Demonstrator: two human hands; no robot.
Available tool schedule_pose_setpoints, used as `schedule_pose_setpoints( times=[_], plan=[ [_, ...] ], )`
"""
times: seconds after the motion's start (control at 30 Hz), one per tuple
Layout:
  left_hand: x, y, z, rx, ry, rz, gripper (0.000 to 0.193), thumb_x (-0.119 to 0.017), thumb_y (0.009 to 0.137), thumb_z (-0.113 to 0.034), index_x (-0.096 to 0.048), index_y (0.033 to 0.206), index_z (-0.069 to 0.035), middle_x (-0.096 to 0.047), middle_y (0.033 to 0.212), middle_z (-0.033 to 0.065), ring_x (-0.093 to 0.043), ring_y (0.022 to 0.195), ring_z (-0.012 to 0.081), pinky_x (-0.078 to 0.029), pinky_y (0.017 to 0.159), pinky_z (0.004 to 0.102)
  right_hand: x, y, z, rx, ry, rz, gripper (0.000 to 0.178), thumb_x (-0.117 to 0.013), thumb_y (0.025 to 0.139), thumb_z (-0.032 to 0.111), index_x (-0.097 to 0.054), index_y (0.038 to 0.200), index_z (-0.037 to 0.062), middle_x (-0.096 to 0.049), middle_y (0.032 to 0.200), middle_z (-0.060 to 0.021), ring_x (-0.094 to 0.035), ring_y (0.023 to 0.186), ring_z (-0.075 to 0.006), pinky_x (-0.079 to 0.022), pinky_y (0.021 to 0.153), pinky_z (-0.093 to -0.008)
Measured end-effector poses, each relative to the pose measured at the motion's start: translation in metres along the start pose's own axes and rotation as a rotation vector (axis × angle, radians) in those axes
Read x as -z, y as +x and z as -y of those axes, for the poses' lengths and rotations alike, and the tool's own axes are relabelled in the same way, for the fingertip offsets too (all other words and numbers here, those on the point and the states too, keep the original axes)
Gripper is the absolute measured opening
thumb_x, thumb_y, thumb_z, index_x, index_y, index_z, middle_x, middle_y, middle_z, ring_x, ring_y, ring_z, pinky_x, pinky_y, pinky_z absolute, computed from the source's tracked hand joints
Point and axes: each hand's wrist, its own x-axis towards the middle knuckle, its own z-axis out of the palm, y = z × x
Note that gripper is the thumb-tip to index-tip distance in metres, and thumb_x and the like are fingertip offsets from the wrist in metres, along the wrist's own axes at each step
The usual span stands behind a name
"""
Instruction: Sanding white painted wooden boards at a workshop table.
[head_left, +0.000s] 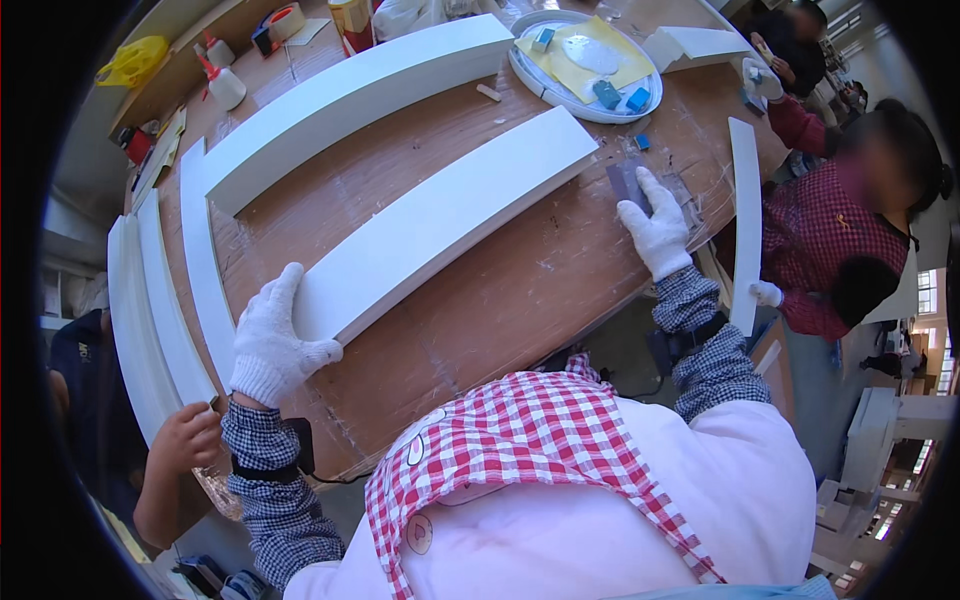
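Our left gloved hand is at the left end of the curved white panel, which lies slantwise on the brown tabletop. The fingers and thumb are spread across that end; whether they squeeze it, we cannot tell. Our right gloved hand has thumb and fingers closed around a dark flat block, held just beside the panel's far right corner, apart from it.

If we pushed on that far corner, the panel could swivel, since only our left hand steadies it, at the opposite end. A tilted block could scuff or round over the white edge, and loose bits on the wood, such as the small blue block and the clear film, could catch under our right hand.

Brown wood shows between the panel and the near table edge, which leaves us room to draw toward ourselves. Behind, a second white panel runs roughly alongside with a narrower gap, and the round white tray limits reach beyond the right end. On the left, a white strip crowds our left hand.
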Motion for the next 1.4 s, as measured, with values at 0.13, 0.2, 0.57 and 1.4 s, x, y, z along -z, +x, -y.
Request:
schedule_pose_setpoints(
  times=[0.13,0.2,0.57,1.4],
  plan=[
    [-0.007,0.005,0.014,-0.092,-0.004,-0.095,0.102,-0.090,0.065,-0.030,-0.042,0.151,-0.004,-0.058,0.134,0.0200,-0.055,0.126,0.0364,-0.045,0.111,0.0427,0.004,-0.006,-0.004,-0.021,0.061,0.010,0.068,-0.079,0.085,0.029,-0.057,0.143,0.0006,-0.062,0.134,-0.0201,-0.061,0.121,-0.0304,-0.048,0.103,-0.0365],
    [-0.005,0.002,0.012,-0.033,-0.016,-0.271,0.089,-0.088,0.067,-0.015,-0.049,0.146,-0.004,-0.061,0.129,0.0186,-0.060,0.122,0.0348,-0.049,0.105,0.0396,0.004,-0.005,-0.006,-0.032,0.112,-0.004,0.067,-0.078,0.086,0.028,-0.056,0.143,0.0007,-0.061,0.135,-0.0195,-0.061,0.122,-0.0292,-0.049,0.103,-0.0359],
    [-0.049,-0.034,-0.001,-0.012,0.262,-0.499,0.043,-0.083,0.076,-0.021,-0.068,0.117,-0.016,-0.066,0.103,0.0095,-0.062,0.101,0.0331,-0.051,0.088,0.0465,0.023,0.027,0.056,-0.157,0.391,-0.042,0.065,-0.070,0.094,0.024,-0.048,0.150,0.0016,-0.057,0.141,-0.0182,-0.060,0.125,-0.0257,-0.047,0.106,-0.0347],
    [-0.057,-0.018,-0.016,-0.083,0.147,-0.456,0.088,-0.090,0.061,-0.036,-0.054,0.134,-0.002,-0.056,0.132,0.0172,-0.048,0.126,0.0392,-0.038,0.110,0.0490,0.015,0.080,0.073,-0.060,-0.578,0.127,0.055,-0.063,0.085,0.053,-0.066,0.130,0.0194,-0.068,0.121,-0.0179,-0.065,0.111,-0.0375,-0.051,0.097,-0.0486]
  ],
)
